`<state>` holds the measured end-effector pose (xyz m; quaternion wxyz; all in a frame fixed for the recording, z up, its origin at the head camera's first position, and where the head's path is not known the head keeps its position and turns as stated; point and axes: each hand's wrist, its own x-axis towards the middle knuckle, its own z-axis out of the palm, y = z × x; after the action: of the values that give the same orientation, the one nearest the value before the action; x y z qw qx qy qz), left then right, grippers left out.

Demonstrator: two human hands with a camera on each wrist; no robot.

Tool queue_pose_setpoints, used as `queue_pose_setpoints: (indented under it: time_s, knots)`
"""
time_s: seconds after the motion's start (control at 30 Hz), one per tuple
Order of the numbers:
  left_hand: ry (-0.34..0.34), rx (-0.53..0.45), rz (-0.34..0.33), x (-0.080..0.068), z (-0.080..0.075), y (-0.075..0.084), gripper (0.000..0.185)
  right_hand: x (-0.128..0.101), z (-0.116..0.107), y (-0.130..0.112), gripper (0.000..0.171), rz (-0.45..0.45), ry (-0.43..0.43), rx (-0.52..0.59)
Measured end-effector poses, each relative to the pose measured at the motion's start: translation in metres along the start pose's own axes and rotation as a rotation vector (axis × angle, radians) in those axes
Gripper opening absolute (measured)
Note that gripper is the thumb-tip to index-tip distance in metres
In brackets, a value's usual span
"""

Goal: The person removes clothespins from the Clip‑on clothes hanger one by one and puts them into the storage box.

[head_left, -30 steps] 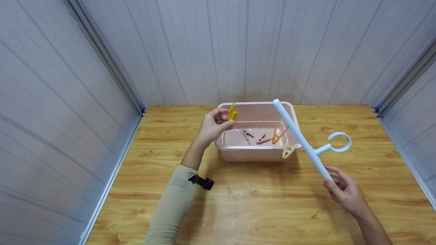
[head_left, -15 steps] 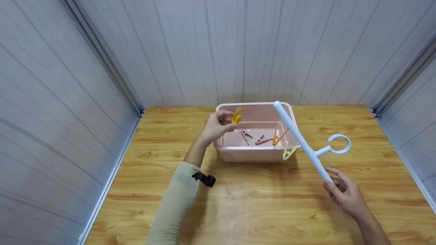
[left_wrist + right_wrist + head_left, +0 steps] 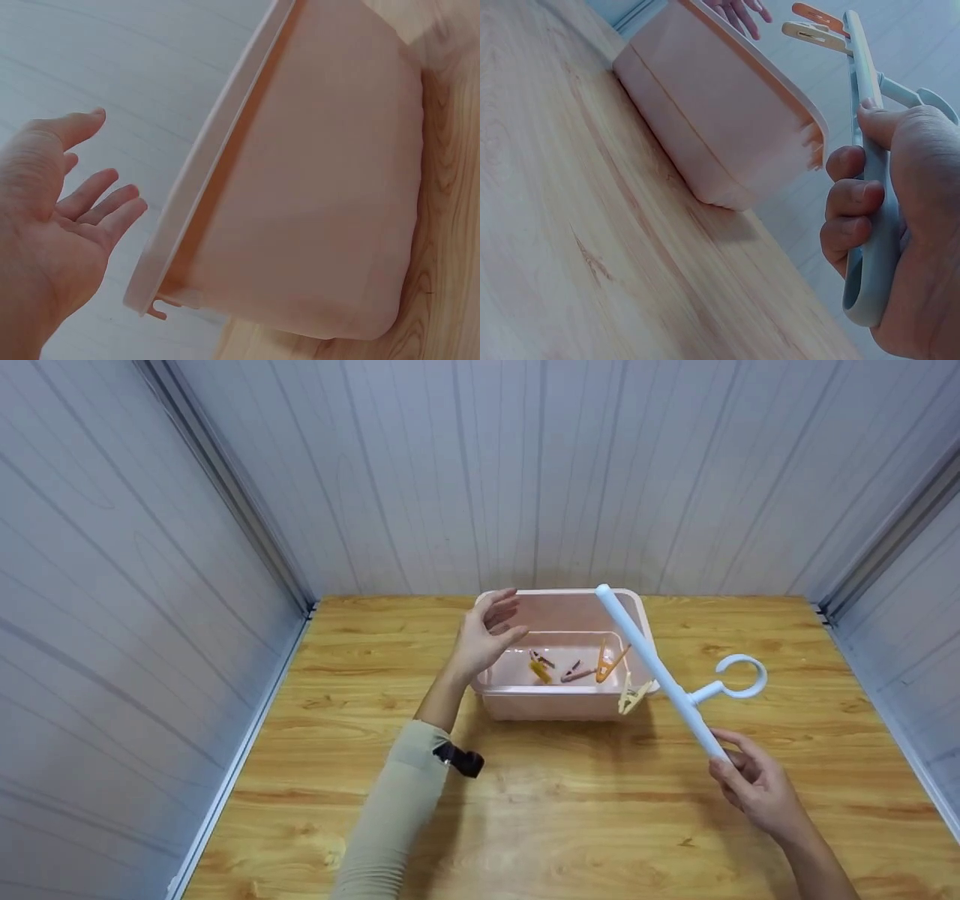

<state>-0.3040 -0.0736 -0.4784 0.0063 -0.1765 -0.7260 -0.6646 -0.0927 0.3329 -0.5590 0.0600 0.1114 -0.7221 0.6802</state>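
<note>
Gripping a pale blue hanger [image 3: 660, 671] with the right hand [image 3: 759, 789], down at the near end. Looks like a decent spot; best to hold firm there and angle the far end over the tub [image 3: 555, 706] rather than the table [image 3: 570, 810]. Further along, out between the hands, see a cream clip [image 3: 814, 36] and an orange clip [image 3: 819, 16], both on the hanger. Would squeeze either one fully before pulling, to avoid scraping. Then on to the left hand [image 3: 481, 641]: empty, with fingers parted, just above the tub's rim. Probably worth dipping lower before letting anything go, to save a bounce. Inside the tub, lower than the left hand and just right of it, note a yellow clip [image 3: 540, 670], too blurry to call resting or falling. Right by that, maybe touching, can't tell: another clip, a pinkish one [image 3: 545, 660]. Nearer the right hand, a second pinkish one [image 3: 577, 676]. Past both hands, a pale panelled wall [image 3: 499, 480].
</note>
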Motion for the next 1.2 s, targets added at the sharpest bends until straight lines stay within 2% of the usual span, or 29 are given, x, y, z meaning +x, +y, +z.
queue_pose_setpoints:
  time_s: [0.23, 0.4, 0.6, 0.83, 1.03, 1.2]
  knots:
    - [-0.029, 0.010, -0.005, -0.001, 0.003, -0.003, 0.062, 0.000, -0.001, 0.000, 0.049, -0.010, -0.015, -0.003]
    - [-0.043, 0.033, -0.005, -0.005, 0.003, -0.007, 0.058, 0.001, -0.004, -0.003, 0.054, -0.009, -0.028, 0.000]
    - [-0.033, 0.012, -0.008, -0.010, 0.003, -0.012, 0.058, 0.010, -0.008, -0.009, 0.050, -0.060, -0.038, -0.026]
    - [-0.044, -0.008, 0.003, -0.010, 0.004, -0.015, 0.057, 0.019, -0.015, -0.016, 0.044, -0.106, -0.053, -0.117]
    - [-0.044, -0.007, 0.007, -0.013, -0.002, -0.010, 0.057, 0.028, -0.017, -0.021, 0.042, -0.131, -0.111, -0.192]
    - [-0.070, -0.020, 0.003, -0.017, -0.007, -0.007, 0.057, 0.034, -0.018, -0.028, 0.041, -0.158, -0.115, -0.312]
